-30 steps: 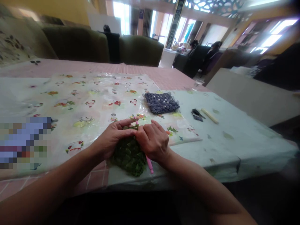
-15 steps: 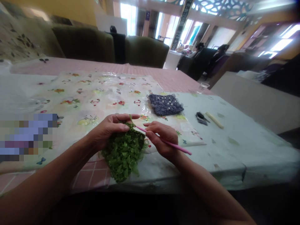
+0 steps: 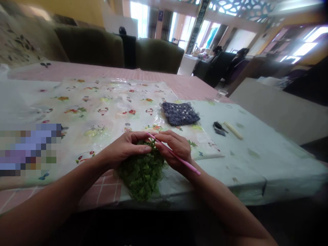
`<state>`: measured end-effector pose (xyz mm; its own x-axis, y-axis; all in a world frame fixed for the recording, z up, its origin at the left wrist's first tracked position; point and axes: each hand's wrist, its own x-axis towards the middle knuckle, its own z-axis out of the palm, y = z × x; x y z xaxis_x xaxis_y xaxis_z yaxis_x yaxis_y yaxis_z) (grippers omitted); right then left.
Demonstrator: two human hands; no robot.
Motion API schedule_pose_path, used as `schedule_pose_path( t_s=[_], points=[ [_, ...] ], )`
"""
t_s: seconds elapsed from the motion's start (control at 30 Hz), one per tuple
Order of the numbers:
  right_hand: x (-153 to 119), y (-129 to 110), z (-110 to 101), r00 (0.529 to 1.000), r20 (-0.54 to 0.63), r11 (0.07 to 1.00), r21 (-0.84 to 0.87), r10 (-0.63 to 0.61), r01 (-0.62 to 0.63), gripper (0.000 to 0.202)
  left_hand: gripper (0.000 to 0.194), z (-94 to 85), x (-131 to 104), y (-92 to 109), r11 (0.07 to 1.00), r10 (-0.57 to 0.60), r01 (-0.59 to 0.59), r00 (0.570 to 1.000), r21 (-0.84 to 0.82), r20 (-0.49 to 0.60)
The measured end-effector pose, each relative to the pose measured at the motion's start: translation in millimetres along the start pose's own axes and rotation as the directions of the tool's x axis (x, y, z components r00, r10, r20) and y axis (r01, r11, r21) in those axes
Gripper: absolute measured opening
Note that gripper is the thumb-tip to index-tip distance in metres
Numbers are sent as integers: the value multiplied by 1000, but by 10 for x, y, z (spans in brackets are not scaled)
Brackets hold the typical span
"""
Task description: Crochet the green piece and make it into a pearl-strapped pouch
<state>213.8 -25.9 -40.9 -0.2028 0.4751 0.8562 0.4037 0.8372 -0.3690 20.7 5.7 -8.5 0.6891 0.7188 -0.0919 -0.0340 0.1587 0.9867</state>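
The left hand point(image 3: 121, 148) pinches the top edge of a leafy green crochet piece point(image 3: 143, 176) between thumb and fingers; the piece hangs at the near edge of the desk point(image 3: 246, 171). The right hand's point(image 3: 176, 147) fingers grip a pink hook point(image 3: 188, 165), its tip by the left fingers. Beyond lies a purple-grey crochet piece point(image 3: 179, 114) with white beads.

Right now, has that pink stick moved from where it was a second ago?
Yes: the pink stick has swung its lower end rightward, judged against the purple beaded piece lying beyond.
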Motion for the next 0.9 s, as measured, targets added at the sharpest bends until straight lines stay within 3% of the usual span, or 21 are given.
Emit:
schedule_pose_path(
  t_s=[0.07,0.2,0.33,0.43,0.6,0.7,0.77,0.83,0.9],
  points=[
    [5,-15,-22,999,-13,997,59,50,-49,13,23,-55,-2,28,1000,-15,15,1000,-14,8],
    [29,-21,-83,991,25,976,173,131,-133,12,34,-137,-9,100,998,-54,56,994,10,-92],
    [70,5,-149,986,139,967,225,93,-123,11,13,-154,-22,153,989,51,-24,983,148,-175],
    [91,24,-179,981,189,984,159,53,-84,10,10,-140,-30,161,969,129,-83,973,232,-191],
    [80,55,-161,982,190,1000,-6,11,-11,10,42,-46,-41,133,861,292,-145,926,488,-238],
    [53,60,-106,972,231,989,-126,-42,72,13,20,45,-46,91,710,468,-223,858,668,-211],
    [27,42,-51,969,237,955,-265,-71,135,19,11,105,-46,49,676,521,-264,831,688,-193],
    [-4,6,14,974,202,886,-425,-105,183,25,20,153,-39,0,758,481,-251,839,602,-255],
    [-37,-39,75,978,153,813,-546,-140,202,26,43,184,-21,-46,907,344,-209,868,365,-358]
  ],
)
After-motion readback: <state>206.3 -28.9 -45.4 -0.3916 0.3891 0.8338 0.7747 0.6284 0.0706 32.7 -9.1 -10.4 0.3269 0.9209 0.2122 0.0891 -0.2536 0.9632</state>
